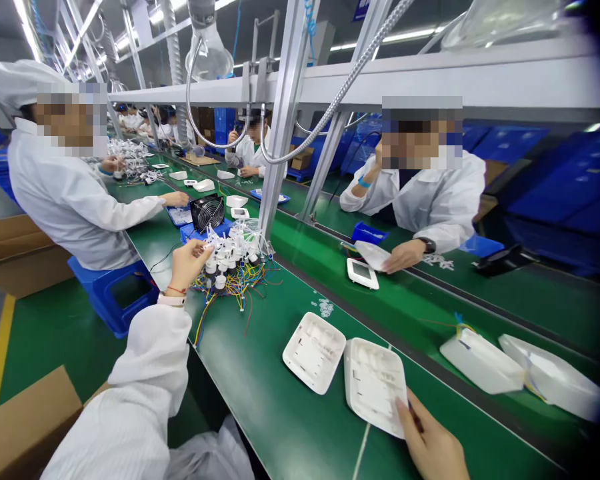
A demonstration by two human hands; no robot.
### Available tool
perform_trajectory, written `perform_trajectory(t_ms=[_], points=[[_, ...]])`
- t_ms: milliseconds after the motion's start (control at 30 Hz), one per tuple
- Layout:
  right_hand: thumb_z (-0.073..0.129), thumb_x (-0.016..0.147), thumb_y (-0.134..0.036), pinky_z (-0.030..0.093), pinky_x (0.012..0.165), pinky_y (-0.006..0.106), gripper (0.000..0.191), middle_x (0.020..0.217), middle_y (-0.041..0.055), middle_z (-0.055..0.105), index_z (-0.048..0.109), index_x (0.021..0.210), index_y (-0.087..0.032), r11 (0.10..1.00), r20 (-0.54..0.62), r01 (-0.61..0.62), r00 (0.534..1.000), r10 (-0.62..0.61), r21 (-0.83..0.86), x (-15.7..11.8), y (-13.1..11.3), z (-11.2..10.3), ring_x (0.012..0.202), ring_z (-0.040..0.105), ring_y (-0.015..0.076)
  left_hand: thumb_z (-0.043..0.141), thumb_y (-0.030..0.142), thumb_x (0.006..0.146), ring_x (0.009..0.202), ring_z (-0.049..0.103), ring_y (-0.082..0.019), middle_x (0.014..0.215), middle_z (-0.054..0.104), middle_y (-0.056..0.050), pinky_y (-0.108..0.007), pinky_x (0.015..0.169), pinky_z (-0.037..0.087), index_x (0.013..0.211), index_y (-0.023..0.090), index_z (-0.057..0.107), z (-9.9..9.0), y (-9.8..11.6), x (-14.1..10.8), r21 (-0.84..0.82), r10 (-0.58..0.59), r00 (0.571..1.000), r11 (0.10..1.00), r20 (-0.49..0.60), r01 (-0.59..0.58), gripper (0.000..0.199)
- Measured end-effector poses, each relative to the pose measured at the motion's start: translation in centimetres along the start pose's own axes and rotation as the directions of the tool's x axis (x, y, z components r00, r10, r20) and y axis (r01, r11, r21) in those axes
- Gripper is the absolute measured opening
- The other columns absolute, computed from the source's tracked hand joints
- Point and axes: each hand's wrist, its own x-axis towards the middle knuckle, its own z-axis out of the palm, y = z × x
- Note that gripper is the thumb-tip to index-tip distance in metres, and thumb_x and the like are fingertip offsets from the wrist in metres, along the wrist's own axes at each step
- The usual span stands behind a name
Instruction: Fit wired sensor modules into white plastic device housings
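My left hand reaches to a heap of small white plastic parts with dark bases and coloured wires. Its thumb and fingertips are pinched on a white plastic part at the top left of the heap. At the lower right, my right hand grips the near edge of a white plastic housing, thumb inside and fingers mostly hidden behind the wall. That housing lies open side up on the green bench. Beside it, on its left, rests a similar white housing, touched by neither hand.
Small clear pieces lie behind the housings. A black fan stands past the heap. On the green conveyor are a housing with a screen and wired housings. Co-workers sit left and opposite; a metal post rises between.
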Motion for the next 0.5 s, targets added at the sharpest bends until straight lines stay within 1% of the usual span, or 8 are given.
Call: perform_trajectory(t_ms=[133,233,300,367,400,433,467,500], points=[[0.036,0.076,-0.059,0.043,0.042,0.024,0.069,0.057,0.0045,0.062,0.061,0.111,-0.005,1.0,-0.005,0.006,1.0,-0.006,-0.018,-0.1,-0.2,0.0,0.041,0.051,0.016,0.067,0.037,0.071,0.062,0.058,-0.012,0.072,0.063,-0.001,-0.025,0.062,0.047,0.084,0.014,0.061,-1.3,3.1,1.9,-0.198,0.158,0.977,0.963,-0.143,-0.184,0.027],[0.035,0.077,-0.059,0.043,0.043,0.024,0.069,0.054,0.0037,0.059,0.061,0.11,-0.004,0.999,-0.02,0.029,0.999,-0.029,-0.024,0.0,-0.4,0.0,0.042,0.051,0.0157,0.065,0.038,0.073,0.064,0.057,-0.01,0.075,0.063,0.0,-0.023,0.063,0.047,0.087,0.015,0.061,-2.6,6.0,3.9,-0.239,0.205,0.938,0.931,-0.278,-0.275,0.027],[0.035,0.078,-0.057,0.042,0.043,0.024,0.068,0.053,0.0029,0.058,0.06,0.112,-0.004,0.998,-0.028,0.05,0.998,-0.051,-0.03,-0.1,-0.5,0.2,0.041,0.051,0.0153,0.066,0.037,0.074,0.062,0.056,-0.008,0.073,0.062,0.0,-0.022,0.06,0.046,0.085,0.013,0.06,-4.0,8.1,5.1,-0.258,0.241,0.847,0.882,-0.473,-0.395,0.027],[0.034,0.081,-0.054,0.041,0.042,0.024,0.065,0.052,0.0018,0.056,0.056,0.117,-0.005,0.997,-0.035,0.067,0.997,-0.068,-0.036,-0.2,-0.4,0.4,0.041,0.05,0.0149,0.07,0.035,0.072,0.061,0.056,-0.007,0.071,0.062,0.001,-0.022,0.057,0.045,0.083,0.011,0.06,-5.5,10.2,5.7,-0.258,0.277,0.707,0.795,-0.65,-0.549,0.029],[0.034,0.082,-0.053,0.041,0.042,0.024,0.064,0.052,0.0012,0.056,0.054,0.12,-0.006,0.996,-0.036,0.078,0.996,-0.08,-0.037,-0.4,-0.4,0.5,0.041,0.05,0.0148,0.072,0.034,0.07,0.061,0.056,-0.007,0.07,0.062,0.001,-0.023,0.058,0.044,0.083,0.011,0.061,-6.3,11.3,5.7,-0.239,0.301,0.636,0.747,-0.71,-0.621,0.029],[0.034,0.083,-0.052,0.04,0.042,0.024,0.062,0.051,0.0005,0.055,0.052,0.122,-0.007,0.995,-0.036,0.092,0.995,-0.093,-0.04,-0.5,-0.4,0.5,0.041,0.05,0.0146,0.073,0.034,0.07,0.063,0.057,-0.007,0.07,0.062,0.002,-0.023,0.058,0.044,0.083,0.011,0.062,-7.0,12.3,5.4,-0.206,0.336,0.585,0.713,-0.738,-0.67,0.028],[0.035,0.083,-0.05,0.04,0.042,0.023,0.061,0.051,-0.0001,0.054,0.051,0.123,-0.008,0.993,-0.039,0.106,0.993,-0.108,-0.046,-0.6,-0.5,0.3,0.041,0.05,0.0143,0.073,0.033,0.07,0.064,0.057,-0.008,0.07,0.062,0.003,-0.025,0.06,0.044,0.083,0.014,0.063,-7.6,13.2,4.8,-0.17,0.382,0.564,0.699,-0.732,-0.694,0.026],[0.036,0.083,-0.05,0.04,0.043,0.023,0.059,0.051,-0.0005,0.054,0.051,0.122,-0.009,0.991,-0.056,0.118,0.991,-0.121,-0.055,-0.5,-0.6,0.1,0.042,0.05,0.0139,0.072,0.032,0.071,0.068,0.057,-0.009,0.071,0.062,0.004,-0.027,0.063,0.044,0.084,0.017,0.065,-8.0,14.1,4.0,-0.14,0.435,0.586,0.71,-0.684,-0.69,0.022]])
